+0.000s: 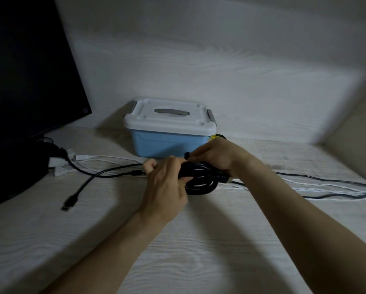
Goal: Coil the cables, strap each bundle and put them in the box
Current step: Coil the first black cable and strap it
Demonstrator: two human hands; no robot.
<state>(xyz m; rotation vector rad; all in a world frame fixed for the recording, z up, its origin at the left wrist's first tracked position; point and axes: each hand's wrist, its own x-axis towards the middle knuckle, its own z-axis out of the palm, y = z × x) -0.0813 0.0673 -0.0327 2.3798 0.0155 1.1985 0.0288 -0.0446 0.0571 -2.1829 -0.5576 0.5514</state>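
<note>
Fingers of the left hand (167,183) curl round one end of the coiled black cable bundle (201,179), while the right hand (216,158) grips its other end and pinches a small black strap (186,154) at the top, the coil held just above the pale table (177,251). Just behind the hands stands the blue box (165,145), its white lid (169,117) shut, so its contents cannot be seen. Left of the fingers a loose black USB cable (82,185) trails toward a dark monitor (29,71), and more black and white cables (326,187) run off to their right.
</note>
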